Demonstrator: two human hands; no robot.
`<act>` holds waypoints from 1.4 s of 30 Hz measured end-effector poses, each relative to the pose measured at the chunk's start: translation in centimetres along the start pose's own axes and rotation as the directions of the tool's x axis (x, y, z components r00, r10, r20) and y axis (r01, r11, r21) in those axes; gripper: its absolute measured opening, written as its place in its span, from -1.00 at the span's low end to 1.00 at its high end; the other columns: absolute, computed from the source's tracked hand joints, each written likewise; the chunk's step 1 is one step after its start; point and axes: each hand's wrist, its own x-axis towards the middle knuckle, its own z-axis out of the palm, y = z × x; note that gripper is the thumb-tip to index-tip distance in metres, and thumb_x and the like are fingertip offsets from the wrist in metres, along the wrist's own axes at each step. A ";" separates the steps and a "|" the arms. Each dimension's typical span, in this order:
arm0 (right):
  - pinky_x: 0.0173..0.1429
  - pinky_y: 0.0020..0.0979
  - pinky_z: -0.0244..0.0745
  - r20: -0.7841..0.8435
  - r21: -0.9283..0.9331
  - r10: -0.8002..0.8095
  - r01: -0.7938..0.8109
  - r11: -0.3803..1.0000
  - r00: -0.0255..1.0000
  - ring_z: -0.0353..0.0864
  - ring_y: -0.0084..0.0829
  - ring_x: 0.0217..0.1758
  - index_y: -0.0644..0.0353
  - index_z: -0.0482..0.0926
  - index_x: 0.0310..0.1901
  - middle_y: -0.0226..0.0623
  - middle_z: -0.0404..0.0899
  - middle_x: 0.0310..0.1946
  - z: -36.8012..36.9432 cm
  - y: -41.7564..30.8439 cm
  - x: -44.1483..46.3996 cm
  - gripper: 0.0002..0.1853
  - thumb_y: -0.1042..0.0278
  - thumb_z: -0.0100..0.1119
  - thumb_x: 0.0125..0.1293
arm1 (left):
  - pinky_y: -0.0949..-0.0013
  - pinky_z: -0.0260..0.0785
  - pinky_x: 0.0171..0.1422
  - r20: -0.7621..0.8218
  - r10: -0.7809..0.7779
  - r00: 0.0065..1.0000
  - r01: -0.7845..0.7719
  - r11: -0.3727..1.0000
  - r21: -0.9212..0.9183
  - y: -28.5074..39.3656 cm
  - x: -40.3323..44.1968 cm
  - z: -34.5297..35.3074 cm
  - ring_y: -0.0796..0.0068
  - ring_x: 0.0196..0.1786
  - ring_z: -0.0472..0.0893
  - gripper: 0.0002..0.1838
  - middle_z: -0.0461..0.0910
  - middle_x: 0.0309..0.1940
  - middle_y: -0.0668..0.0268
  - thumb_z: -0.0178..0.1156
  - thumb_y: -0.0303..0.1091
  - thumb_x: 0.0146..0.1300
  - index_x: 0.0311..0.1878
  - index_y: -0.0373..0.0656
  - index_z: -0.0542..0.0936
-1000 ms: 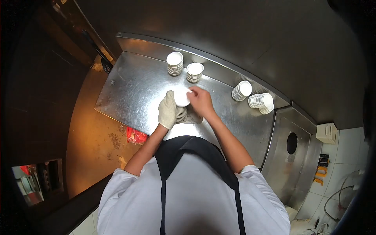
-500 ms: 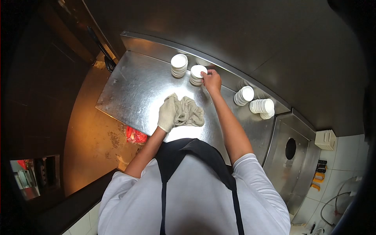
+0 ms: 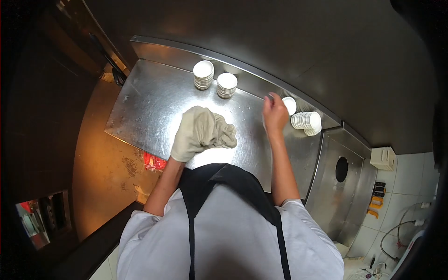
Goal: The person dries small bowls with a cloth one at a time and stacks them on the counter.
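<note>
My left hand (image 3: 185, 140), in a pale work glove, grips a crumpled grey-beige cloth (image 3: 219, 133) over the steel counter (image 3: 144, 102). My bare right hand (image 3: 276, 114) is in the air above the counter, its thumb and forefinger slightly apart and nothing visible in them. It partly covers a stack of small white dishes (image 3: 289, 105) by the back ledge. Left of it stand two more upright stacks of the same dishes, one stack (image 3: 227, 86) nearer and another stack (image 3: 203, 74) farther left. Beyond my right hand, more stacked dishes (image 3: 305, 121) lean to one side.
A raised steel ledge (image 3: 186, 48) runs along the counter's back. To the right is a steel basin unit (image 3: 322, 186) with a dark round hole (image 3: 342, 169). A white box (image 3: 383, 158) hangs on the tiled wall. Red plastic (image 3: 153, 162) shows below the counter's front edge.
My right hand has left the second stack and moved right, to the third stack. My left hand has lifted slightly with the cloth. The whole view has shifted a little.
</note>
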 end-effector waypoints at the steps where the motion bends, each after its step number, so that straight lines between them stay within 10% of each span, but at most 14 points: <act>1: -0.14 -0.04 0.65 -0.033 -0.036 0.013 -0.014 0.999 0.999 0.79 0.00 -0.26 0.18 0.77 0.06 -0.13 0.78 -0.29 -1.3 1.5 -0.3 -0.67 0.24 0.49 0.34 | 0.28 0.60 0.19 0.066 -0.015 0.998 0.021 0.994 -0.104 1.2 -0.2 0.5 0.34 0.06 0.70 -0.59 0.66 -0.02 0.23 0.13 -0.18 0.59 0.26 -0.33 0.52; 4: -0.11 -0.10 0.62 -0.063 -0.216 -0.044 0.029 0.976 0.997 0.76 -0.08 -0.22 0.19 0.79 0.01 -0.14 0.75 -0.23 -3.6 5.2 -0.8 -0.72 0.26 0.50 0.34 | 0.14 0.57 0.28 0.216 -0.152 0.965 0.253 0.763 -0.594 3.4 0.1 1.0 0.23 0.13 0.67 -0.60 0.65 -0.01 0.14 0.16 -0.24 0.54 0.27 -0.33 0.51; 6: -0.09 -0.12 0.60 -0.010 -0.254 -0.055 0.050 0.966 0.998 0.75 -0.10 -0.19 0.20 0.81 -0.03 -0.14 0.73 -0.19 -4.1 7.2 -1.1 -0.75 0.27 0.50 0.35 | 0.09 0.50 0.36 0.309 0.041 0.950 -0.150 0.929 0.337 4.1 0.4 1.5 0.24 0.23 0.63 -0.45 0.66 0.04 0.09 0.13 -0.03 0.53 0.31 -0.32 0.51; 9: -0.11 -0.13 0.58 0.065 -0.157 -0.053 0.063 0.986 0.996 0.74 -0.12 -0.20 0.22 0.81 -0.06 -0.16 0.73 -0.19 -4.3 9.0 -1.1 -0.78 0.29 0.47 0.38 | 0.08 0.44 0.44 0.474 0.104 0.874 -0.484 0.121 0.867 4.6 0.6 1.7 0.29 0.33 0.60 -0.31 0.69 0.12 0.09 0.17 0.16 0.45 0.34 -0.28 0.53; 13: -0.32 -0.27 0.52 -0.038 0.220 0.188 -0.176 0.960 0.981 0.67 -0.39 -0.38 0.22 0.81 -0.09 -0.30 0.71 -0.29 -2.5 12.6 -0.6 -0.80 0.26 0.40 0.50 | 0.18 0.46 0.41 0.273 0.218 0.937 -0.335 0.336 0.880 3.5 -0.6 0.6 0.40 0.31 0.62 -0.33 0.71 0.15 0.22 0.41 0.05 0.25 0.30 -0.17 0.56; 15: -0.47 -0.53 0.36 0.082 0.615 0.485 -0.427 0.663 0.871 0.54 -0.68 -0.47 0.24 0.78 -0.05 -0.46 0.65 -0.39 -2.6 13.1 0.2 -0.77 0.22 0.31 0.61 | 0.19 0.47 0.36 0.104 0.152 0.983 -0.183 0.844 0.504 3.4 -0.8 0.3 0.37 0.26 0.64 -0.38 0.71 0.10 0.22 0.42 0.03 0.23 0.24 -0.16 0.57; 18: -0.46 -0.60 0.35 0.138 0.825 0.693 -0.469 0.315 0.708 0.54 -0.67 -0.48 0.26 0.74 0.00 -0.45 0.64 -0.43 -3.5 10.6 0.5 -0.75 0.21 0.30 0.62 | 0.20 0.49 0.28 0.049 0.069 0.996 -0.077 0.975 0.207 3.0 -0.2 1.0 0.34 0.18 0.66 -0.46 0.71 0.02 0.22 0.43 -0.01 0.21 0.14 -0.15 0.59; 24: -0.35 -0.55 0.48 0.361 0.753 0.288 -0.459 0.471 0.887 0.62 -0.61 -0.42 0.26 0.74 0.15 -0.38 0.72 -0.29 -3.8 -2.2 -3.5 -0.70 0.21 0.33 0.61 | 0.23 0.54 0.13 0.327 0.228 0.917 -0.379 0.246 0.892 3.0 1.4 3.6 0.27 0.04 0.70 -0.60 0.71 -0.14 0.21 0.47 -0.09 0.16 -0.07 -0.12 0.63; 27: -0.22 -0.50 0.59 0.476 0.661 -0.003 -0.355 0.661 0.880 0.71 -0.54 -0.28 0.24 0.69 0.29 -0.28 0.77 -0.03 -3.4 -7.2 -5.7 -0.55 0.17 0.43 0.51 | 0.24 0.56 0.05 0.291 0.273 0.917 -0.364 0.275 0.890 3.3 1.5 4.0 0.24 -0.03 0.72 -0.67 0.71 -0.22 0.21 0.48 -0.13 0.13 -0.17 -0.11 0.65; 31: 0.00 -0.32 0.68 0.425 0.387 -0.208 0.031 0.922 0.881 0.76 -0.32 -0.04 0.17 0.64 0.38 -0.13 0.69 0.26 -0.2 -5.8 -8.2 -0.39 0.15 0.55 0.36 | 0.24 0.62 0.27 -0.046 0.499 0.866 -0.412 0.761 0.502 1.1 -1.2 0.8 0.36 0.13 0.72 -0.56 0.71 0.05 0.23 0.50 -0.21 0.35 0.11 -0.28 0.56; 33: 0.20 -0.14 0.65 0.381 0.254 -0.386 0.306 0.917 0.840 0.71 -0.10 0.19 0.10 0.68 0.34 -0.06 0.64 0.32 1.2 -4.5 -11.2 -0.40 0.22 0.58 0.26 | 0.28 0.59 0.30 -0.255 0.092 0.962 -0.163 0.948 -0.272 0.1 -0.2 -5.5 0.36 0.14 0.71 -0.53 0.68 0.11 0.23 0.53 -0.43 0.26 0.16 -0.28 0.54; 35: 0.24 -0.12 0.64 0.486 0.255 -0.463 0.387 0.886 0.741 0.68 -0.09 0.22 0.08 0.71 0.29 -0.07 0.66 0.27 1.6 -3.9 -13.5 -0.46 0.28 0.56 0.25 | 0.30 0.58 0.32 -0.258 -0.036 0.966 -0.088 0.886 -0.455 -0.1 -0.3 -7.2 0.38 0.15 0.70 -0.52 0.67 0.13 0.24 0.50 -0.54 0.27 0.20 -0.27 0.52; 40: 0.16 -0.13 0.66 0.414 0.478 -0.508 0.295 0.827 0.755 0.71 -0.04 0.13 0.08 0.75 0.12 -0.10 0.70 0.15 1.0 -5.8 -13.0 -0.58 0.39 0.52 0.20 | 0.29 0.63 0.25 -0.237 0.532 0.813 -0.302 0.733 0.610 -0.2 -0.9 -6.8 0.34 0.10 0.74 -0.54 0.75 0.00 0.16 0.38 -0.70 0.33 0.25 -0.29 0.49; 42: 0.13 -0.13 0.67 0.262 0.540 -0.611 0.411 0.735 0.748 0.72 -0.04 0.10 0.08 0.75 0.12 -0.12 0.71 0.12 -1.3 -9.5 -10.6 -0.57 0.39 0.52 0.17 | 0.30 0.64 0.25 -0.190 0.495 0.848 -0.315 0.759 0.570 -0.2 -1.0 -5.1 0.35 0.11 0.73 -0.55 0.75 0.04 0.17 0.37 -0.63 0.38 0.29 -0.27 0.48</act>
